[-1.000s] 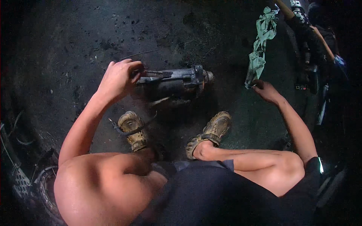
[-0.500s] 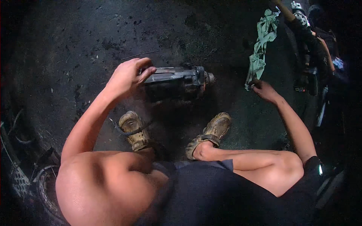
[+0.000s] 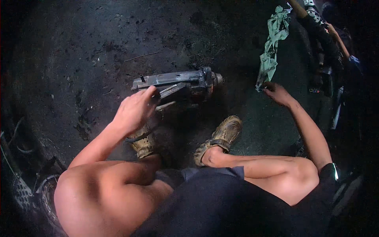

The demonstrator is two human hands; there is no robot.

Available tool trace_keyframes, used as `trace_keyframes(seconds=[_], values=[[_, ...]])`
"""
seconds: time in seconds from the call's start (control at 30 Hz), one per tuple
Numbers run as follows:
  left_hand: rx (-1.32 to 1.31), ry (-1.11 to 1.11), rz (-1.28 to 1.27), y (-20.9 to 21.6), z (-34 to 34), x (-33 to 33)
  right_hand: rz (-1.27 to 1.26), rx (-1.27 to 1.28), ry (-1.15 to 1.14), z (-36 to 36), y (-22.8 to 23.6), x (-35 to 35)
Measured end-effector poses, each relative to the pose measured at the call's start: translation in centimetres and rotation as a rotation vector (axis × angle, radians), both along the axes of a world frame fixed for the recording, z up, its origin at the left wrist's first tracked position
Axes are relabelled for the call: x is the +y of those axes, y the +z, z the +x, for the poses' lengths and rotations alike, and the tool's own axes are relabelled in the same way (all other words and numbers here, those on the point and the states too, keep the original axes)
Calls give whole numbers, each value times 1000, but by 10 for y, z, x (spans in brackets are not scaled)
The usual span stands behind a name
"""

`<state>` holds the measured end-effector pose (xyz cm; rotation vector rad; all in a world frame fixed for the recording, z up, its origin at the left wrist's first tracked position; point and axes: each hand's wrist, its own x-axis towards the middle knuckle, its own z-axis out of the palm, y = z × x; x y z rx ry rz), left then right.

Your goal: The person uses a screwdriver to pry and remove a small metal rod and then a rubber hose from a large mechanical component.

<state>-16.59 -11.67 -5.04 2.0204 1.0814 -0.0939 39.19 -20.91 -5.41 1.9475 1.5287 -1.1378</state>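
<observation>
A black, greasy elongated machine body (image 3: 185,76) lies across the floor in front of me, a short metal stub at its right end. My left hand (image 3: 136,107) is at its near left side, fingers curled at a dark block with a ridged strip (image 3: 169,91). The palm hides how that block joins the body. Out to the right, my right hand (image 3: 278,94) pinches the lower end of a long, crumpled pale green cloth strip (image 3: 270,51). The strip's upper end reaches another person's arm (image 3: 298,10).
My two muddy brown clogs (image 3: 227,132) stand on the dark floor (image 3: 98,35). Beyond the machine lies a thin rod (image 3: 142,56). Dim wheel-like parts (image 3: 49,197) sit at the lower left. A co-worker and metal machinery (image 3: 314,15) are at the upper right.
My left hand has come nearer to me and lower. The machine's top now shows further, with the dark block tilted on its near side. My right hand still holds the cloth strip.
</observation>
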Motion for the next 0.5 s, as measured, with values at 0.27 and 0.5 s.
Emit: trace_keyframes(seconds=[0.27,0.5], values=[[-66,13,-8,-9,10,-8,-18,-7,-19,12,-15,-2],[-44,-91,157,-10,3,-10,-30,-62,-42,-8,-5,6]])
